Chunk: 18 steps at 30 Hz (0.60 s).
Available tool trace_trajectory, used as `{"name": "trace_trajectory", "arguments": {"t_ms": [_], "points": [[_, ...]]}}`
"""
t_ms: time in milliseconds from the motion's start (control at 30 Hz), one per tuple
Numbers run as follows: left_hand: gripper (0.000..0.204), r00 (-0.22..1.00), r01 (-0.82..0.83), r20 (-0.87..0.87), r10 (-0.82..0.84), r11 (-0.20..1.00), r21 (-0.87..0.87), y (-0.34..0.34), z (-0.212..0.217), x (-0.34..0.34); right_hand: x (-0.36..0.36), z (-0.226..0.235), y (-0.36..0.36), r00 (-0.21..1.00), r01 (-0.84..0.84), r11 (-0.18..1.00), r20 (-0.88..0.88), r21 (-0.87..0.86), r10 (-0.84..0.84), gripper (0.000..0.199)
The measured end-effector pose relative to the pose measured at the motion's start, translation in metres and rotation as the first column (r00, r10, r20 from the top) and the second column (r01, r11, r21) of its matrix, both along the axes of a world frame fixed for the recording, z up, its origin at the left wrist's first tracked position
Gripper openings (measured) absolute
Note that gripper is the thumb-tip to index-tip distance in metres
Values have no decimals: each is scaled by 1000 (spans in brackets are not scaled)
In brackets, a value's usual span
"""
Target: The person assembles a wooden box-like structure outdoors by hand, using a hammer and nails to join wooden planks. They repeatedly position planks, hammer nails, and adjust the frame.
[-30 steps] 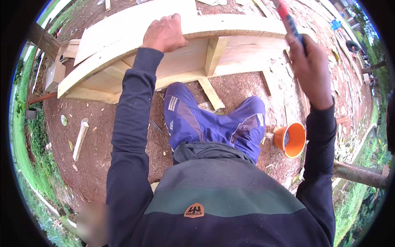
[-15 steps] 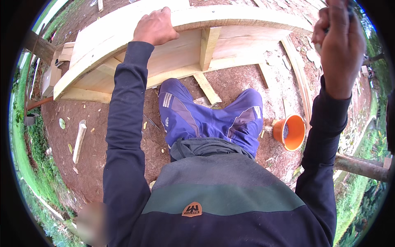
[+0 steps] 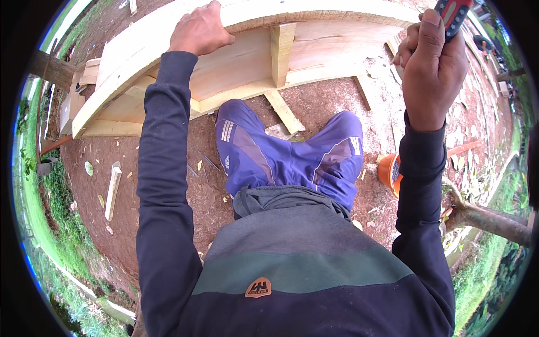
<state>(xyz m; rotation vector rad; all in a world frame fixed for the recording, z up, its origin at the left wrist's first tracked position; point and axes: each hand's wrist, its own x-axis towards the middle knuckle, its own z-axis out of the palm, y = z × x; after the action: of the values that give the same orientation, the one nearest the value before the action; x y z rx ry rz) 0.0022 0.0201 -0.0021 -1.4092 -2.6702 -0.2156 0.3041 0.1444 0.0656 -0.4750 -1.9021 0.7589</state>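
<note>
While the left hand (image 3: 197,31) is clasped over the upper edge of the wooden frame (image 3: 331,17), the right hand (image 3: 432,78) is raised near the frame's right end, its fingers wrapped around a red and dark blue handle (image 3: 453,17) with white stars. What the handle belongs to is hard to say, since its far end seems cut off by the view. The frame spans the ground in front of the person's knees (image 3: 238,115), with a crosspiece (image 3: 283,55) along its inner side. A short board (image 3: 284,112) lies between the knees and touches the frame. An orange bucket (image 3: 387,173) stands right of the legs, partly covered by the right sleeve (image 3: 422,168). Well to the left lies a wooden stick (image 3: 113,192).
</note>
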Motion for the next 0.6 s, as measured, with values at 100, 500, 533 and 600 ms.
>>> {"name": "trace_trajectory", "arguments": {"t_ms": [100, 500, 533, 600], "points": [[63, 1000, 16, -5, -16, 999, 44, -1, 5, 1, 9, -58, 9, 753, 83, 980, 632, 183, -181, 29], [96, 979, 149, -138, -152, 988, -31, 1, -7, -8, 231, -338, -64, 478, 801, 557, 796, -221, -371, 37], [101, 970, 188, -149, -191, 982, -31, 4, -3, -3, 254, -360, -69, 387, 846, 510, 837, -155, -387, 38], [109, 950, 266, -173, -259, 964, 20, 16, -5, 7, 291, -389, -69, 255, 903, 422, 887, -76, -386, 39]]}}
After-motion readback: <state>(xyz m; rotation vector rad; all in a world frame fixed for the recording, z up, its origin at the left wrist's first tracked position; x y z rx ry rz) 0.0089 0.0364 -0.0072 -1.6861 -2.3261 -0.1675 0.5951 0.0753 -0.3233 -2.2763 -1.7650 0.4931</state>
